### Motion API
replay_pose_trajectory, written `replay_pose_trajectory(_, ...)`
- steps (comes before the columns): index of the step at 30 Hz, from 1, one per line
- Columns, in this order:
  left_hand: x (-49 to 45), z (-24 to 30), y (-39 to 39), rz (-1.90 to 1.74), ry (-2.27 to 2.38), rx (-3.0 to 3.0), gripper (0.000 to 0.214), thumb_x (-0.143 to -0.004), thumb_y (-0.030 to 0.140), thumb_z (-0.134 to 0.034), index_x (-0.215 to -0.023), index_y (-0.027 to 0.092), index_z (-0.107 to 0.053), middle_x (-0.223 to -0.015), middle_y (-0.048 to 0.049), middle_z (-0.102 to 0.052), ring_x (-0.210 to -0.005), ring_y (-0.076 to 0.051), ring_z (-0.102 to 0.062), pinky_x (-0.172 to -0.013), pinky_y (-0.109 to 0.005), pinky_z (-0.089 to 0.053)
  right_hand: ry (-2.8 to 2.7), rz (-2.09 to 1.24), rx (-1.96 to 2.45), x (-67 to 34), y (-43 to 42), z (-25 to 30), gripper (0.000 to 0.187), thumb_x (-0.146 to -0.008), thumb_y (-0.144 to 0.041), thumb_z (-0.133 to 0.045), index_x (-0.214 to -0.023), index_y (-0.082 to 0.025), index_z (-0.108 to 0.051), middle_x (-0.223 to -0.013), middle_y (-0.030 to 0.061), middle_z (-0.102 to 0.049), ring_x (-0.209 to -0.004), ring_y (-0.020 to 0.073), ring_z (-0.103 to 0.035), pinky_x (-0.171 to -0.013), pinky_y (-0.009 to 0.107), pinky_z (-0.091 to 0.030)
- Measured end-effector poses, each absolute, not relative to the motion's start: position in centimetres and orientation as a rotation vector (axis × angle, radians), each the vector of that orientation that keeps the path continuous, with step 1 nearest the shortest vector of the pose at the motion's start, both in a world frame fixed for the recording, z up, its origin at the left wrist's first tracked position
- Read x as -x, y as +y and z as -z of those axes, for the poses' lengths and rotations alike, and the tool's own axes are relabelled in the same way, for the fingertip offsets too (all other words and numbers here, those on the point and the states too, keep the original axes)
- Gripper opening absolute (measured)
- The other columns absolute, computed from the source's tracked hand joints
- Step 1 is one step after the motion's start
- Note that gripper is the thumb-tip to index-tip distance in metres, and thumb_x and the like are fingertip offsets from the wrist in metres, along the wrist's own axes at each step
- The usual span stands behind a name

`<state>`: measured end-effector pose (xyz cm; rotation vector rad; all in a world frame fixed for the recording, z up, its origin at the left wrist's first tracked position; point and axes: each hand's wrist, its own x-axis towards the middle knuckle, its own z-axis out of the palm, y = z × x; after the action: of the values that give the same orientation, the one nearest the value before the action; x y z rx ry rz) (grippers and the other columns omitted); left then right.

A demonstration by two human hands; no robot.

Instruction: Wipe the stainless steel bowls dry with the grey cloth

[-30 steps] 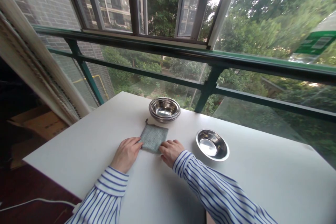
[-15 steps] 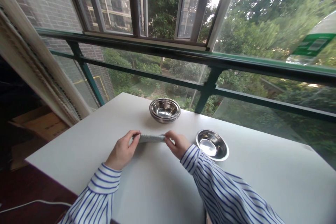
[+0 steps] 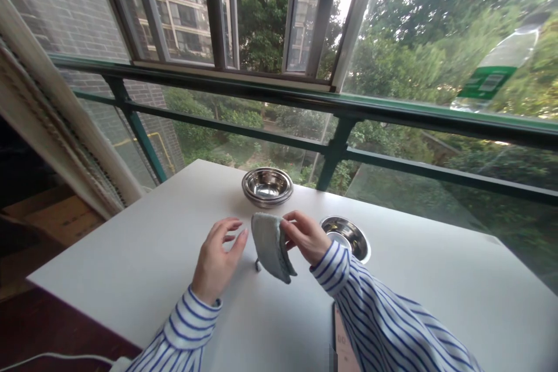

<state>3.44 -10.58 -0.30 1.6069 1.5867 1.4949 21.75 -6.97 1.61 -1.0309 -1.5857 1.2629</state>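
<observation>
My right hand point(image 3: 306, 237) pinches the top edge of a small grey cloth point(image 3: 269, 247) and holds it hanging above the white table point(image 3: 143, 256). A short loop dangles from the cloth's lower corner. My left hand point(image 3: 217, 258) hovers just left of the cloth with its fingers spread, holding nothing. A stack of steel bowls point(image 3: 267, 186) sits behind the cloth. A single steel bowl point(image 3: 346, 236) lies to the right, partly hidden by my right wrist.
The table stands against a glass balcony wall with a green metal railing point(image 3: 335, 154). A curtain point(image 3: 52, 128) hangs at the left. A phone edge point(image 3: 342, 346) shows beneath my right sleeve. A white cable point(image 3: 47, 356) runs along the floor at bottom left.
The cloth lay flat under both hands, then both hands lifted it; now the left hand has let go and the right alone holds it hanging.
</observation>
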Motion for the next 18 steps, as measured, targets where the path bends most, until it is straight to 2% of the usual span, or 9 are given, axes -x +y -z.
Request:
replay_pose_trajectory(7, -7.6, -0.9, -12.3, -1.124, 1.221, -1.63, 0.051, -0.073, 0.035, -0.061, -0.119, 0.017, -0.046, -0.115, -0.0118, -0.058, -0.098, -0.022, -0.059, -0.083, -0.037, -0.05, -1.611, -1.233, 1.052, -23.2, -7.6, -2.1, 0.045, -0.071, -0.06, -0.052, -0.077, -0.016, -0.053, -0.06, 0.0008, -0.06, -0.054, 0.0122, -0.058, -0.047, 0.023, -0.048)
replay_pose_trajectory(12, -8.6, -1.0, -12.1, -1.083, 1.205, -1.625, 0.037, -0.081, 0.032, -0.049, -0.114, 0.016, -0.052, -0.109, -0.009, -0.064, -0.093, -0.018, -0.062, -0.08, -0.03, -0.05, -1.673, -1.138, 1.069, -24.5, -8.0, -1.9, 0.041, -0.073, -0.055, -0.055, -0.081, -0.016, -0.057, -0.063, 0.0019, -0.061, -0.056, 0.0127, -0.058, -0.053, 0.026, -0.049)
replay_pose_trajectory(15, -8.4, -1.2, -11.9, -1.003, 1.274, -1.709, 0.034, -0.084, 0.032, -0.043, -0.111, 0.017, -0.056, -0.101, -0.0073, -0.067, -0.086, -0.017, -0.064, -0.071, -0.026, -0.051, -1.722, -1.066, 1.093, -25.4, -8.1, -2.0, 0.037, -0.073, -0.05, -0.056, -0.084, -0.015, -0.06, -0.068, 0.0037, -0.063, -0.058, 0.0141, -0.058, -0.054, 0.027, -0.048)
replay_pose_trajectory(18, -7.9, -1.7, -11.4, -0.986, 1.363, -1.862, 0.033, -0.084, 0.032, -0.041, -0.107, 0.018, -0.06, -0.097, -0.0054, -0.069, -0.083, -0.017, -0.064, -0.07, -0.025, -0.05, -1.785, -0.975, 1.136, -26.5, -8.3, -2.5, 0.029, -0.074, -0.042, -0.056, -0.084, -0.015, -0.063, -0.073, 0.0058, -0.065, -0.065, 0.0168, -0.06, -0.062, 0.03, -0.048)
